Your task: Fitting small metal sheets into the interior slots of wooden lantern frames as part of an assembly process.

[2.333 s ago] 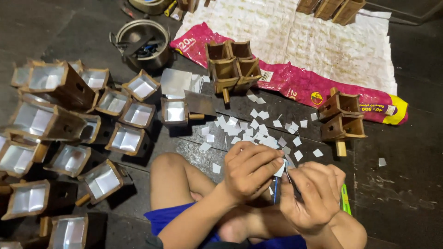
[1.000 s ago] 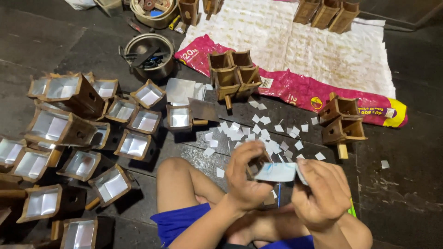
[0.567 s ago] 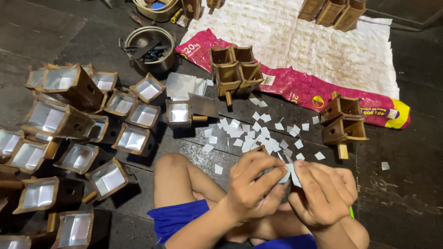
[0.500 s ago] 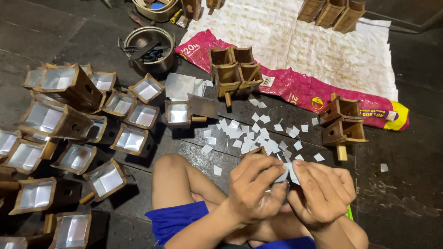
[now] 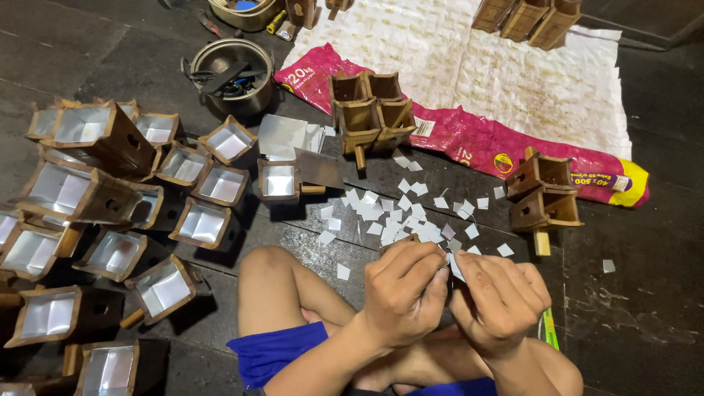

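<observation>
Currently, a small silver foil square (image 5: pixel 455 265) is pinched between the two hands, just in front of the knees. The left hand (image 5: pixel 405 297) is curled, its fingers closed around a small brown wooden piece (image 5: pixel 400 242) whose top edge just shows above the knuckles. The right hand (image 5: pixel 499 301) is also clenched, its fingertips (image 5: pixel 469 268) gripping the foil square at the edge nearest the left hand. What else is held inside either fist cannot be told.

For a clean result, the foil should be kept flat and pressed with the fingertips only, so that it is not creased. The wooden piece should be kept steady in the left hand while the right hand does the fine work. Both wrists may be braced against the legs.

Loose foil squares (image 5: pixel 400 216) are scattered on the dark floor (image 5: pixel 645 308) at 12 o'clock from the hands, near enough to be swept away by a careless move. Small wooden boxes lined with foil (image 5: pixel 202 224) are crowded from 9 to 11 o'clock. Unlined wooden boxes (image 5: pixel 546 194) stand at 1 o'clock, and another cluster (image 5: pixel 370 110) lies farther off at 12 o'clock beside a pink and white sack (image 5: pixel 513 81) spread flat. A round metal bowl (image 5: pixel 231 73) holding tools is well apart at 11 o'clock. A green object (image 5: pixel 548 331) lies just beside the right knee. Open floor is found mainly at 3 o'clock, where an elbow may be moved freely.
</observation>
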